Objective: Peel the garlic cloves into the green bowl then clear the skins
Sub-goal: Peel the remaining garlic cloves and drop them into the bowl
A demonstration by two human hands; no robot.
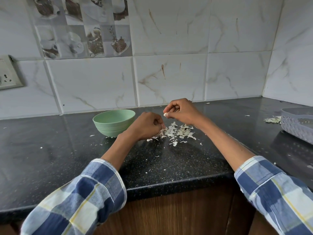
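Plaid sleeves [88, 192] nearest. Right hand [182, 111] pinches a garlic clove [165, 114] above the skins [176, 131]; left hand [147, 126] curls at the pile edge, contents unclear. Green bowl [113, 122] just left. Clove small, firm, likely slippery: grip its ends. Skins papery, light.

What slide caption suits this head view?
Right hand pinches a garlic clove above the skins, beside the green bowl.

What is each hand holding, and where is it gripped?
The right hand pinches a garlic clove at its end. The left hand pinches a skin.
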